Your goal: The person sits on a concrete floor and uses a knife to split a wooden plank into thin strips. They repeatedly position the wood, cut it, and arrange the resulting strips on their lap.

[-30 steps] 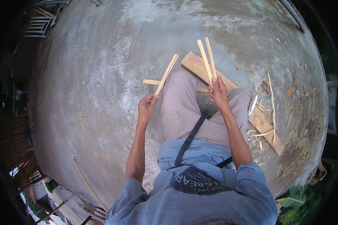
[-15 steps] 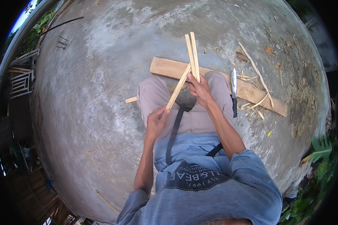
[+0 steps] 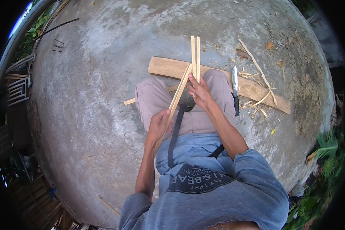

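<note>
My left hand [image 3: 160, 123] is closed around a long pale wooden strip [image 3: 179, 92] with a line along its length; I cannot tell whether it is one piece or two. Its lower part runs back along my wrist, and its upper end comes close to my right thumb. In my right hand [image 3: 199, 92], closed, are two thin wooden sticks [image 3: 198, 57] that point away from me and spread slightly at the far ends. Both hands are above my lap, between the bent knees.
A thick wooden plank [image 3: 168, 67] lies slantwise on the concrete floor [image 3: 99, 96] beyond my knees. A black-handled knife [image 3: 235, 80] lies across it at the right, beside curled wood shavings [image 3: 262, 97]. Another wooden stick [image 3: 130, 101] passes beneath my left leg.
The strip in my left hand has moved down and toward me, so its lower part now extends past the hand. Its tip no longer crosses the sticks in my right hand as before.
</note>
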Demonstrator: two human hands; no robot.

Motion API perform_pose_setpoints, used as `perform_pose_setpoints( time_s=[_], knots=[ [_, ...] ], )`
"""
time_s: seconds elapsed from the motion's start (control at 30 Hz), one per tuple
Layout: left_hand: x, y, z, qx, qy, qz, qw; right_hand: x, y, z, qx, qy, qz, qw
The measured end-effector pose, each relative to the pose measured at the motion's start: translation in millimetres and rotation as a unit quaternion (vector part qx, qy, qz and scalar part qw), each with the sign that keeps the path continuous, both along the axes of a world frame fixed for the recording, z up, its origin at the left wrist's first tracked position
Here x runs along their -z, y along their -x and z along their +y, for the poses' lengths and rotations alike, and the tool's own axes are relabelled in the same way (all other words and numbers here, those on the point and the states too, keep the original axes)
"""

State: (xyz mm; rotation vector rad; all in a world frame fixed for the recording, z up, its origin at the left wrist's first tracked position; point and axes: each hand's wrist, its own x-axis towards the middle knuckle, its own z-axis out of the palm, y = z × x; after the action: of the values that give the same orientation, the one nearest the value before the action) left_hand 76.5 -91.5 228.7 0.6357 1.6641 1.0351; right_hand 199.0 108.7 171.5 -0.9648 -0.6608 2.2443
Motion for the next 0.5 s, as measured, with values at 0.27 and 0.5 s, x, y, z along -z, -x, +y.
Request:
perform_pose_setpoints(
  time_s=[0.27,0.5],
  knots=[
    [10,9,-6,0.035,-0.004,0.097,0.995,0,3,-4,0.027,0.034,0.020,0.999],
    [-2,-5,-5,0.007,-0.027,-0.022,0.999,-1,6,-8,0.052,0.029,-0.007,0.998]
  ],
)
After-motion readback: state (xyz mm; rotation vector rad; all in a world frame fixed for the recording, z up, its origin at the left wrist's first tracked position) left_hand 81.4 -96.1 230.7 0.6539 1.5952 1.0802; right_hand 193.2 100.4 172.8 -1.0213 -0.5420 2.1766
